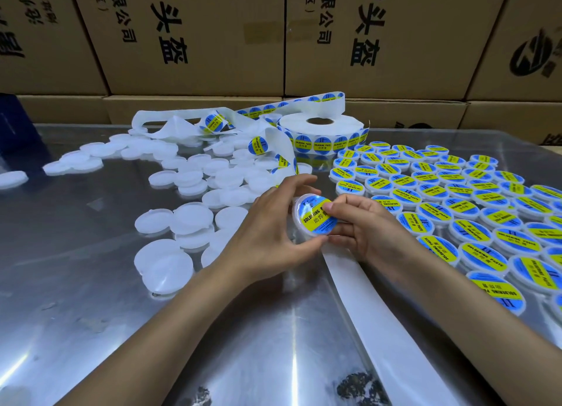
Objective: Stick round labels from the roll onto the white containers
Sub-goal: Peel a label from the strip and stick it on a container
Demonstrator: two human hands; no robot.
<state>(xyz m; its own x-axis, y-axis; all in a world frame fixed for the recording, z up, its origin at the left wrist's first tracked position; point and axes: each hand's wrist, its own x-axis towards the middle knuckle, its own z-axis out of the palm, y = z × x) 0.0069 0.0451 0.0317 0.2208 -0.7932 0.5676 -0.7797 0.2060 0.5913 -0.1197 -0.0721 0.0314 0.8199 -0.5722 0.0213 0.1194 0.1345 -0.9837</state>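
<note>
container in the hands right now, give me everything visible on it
The container is a small round white plastic tub, shallow, held tilted above the metal table, top facing the camera. A round blue label with a yellow band reading SOLDERING PASTE covers its top. The left hand grips its rim from the left; the right hand holds the right side, thumb pressing on the label.

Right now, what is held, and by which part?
One white container: left hand grips its rim; right hand thumb presses the label on top.
</note>
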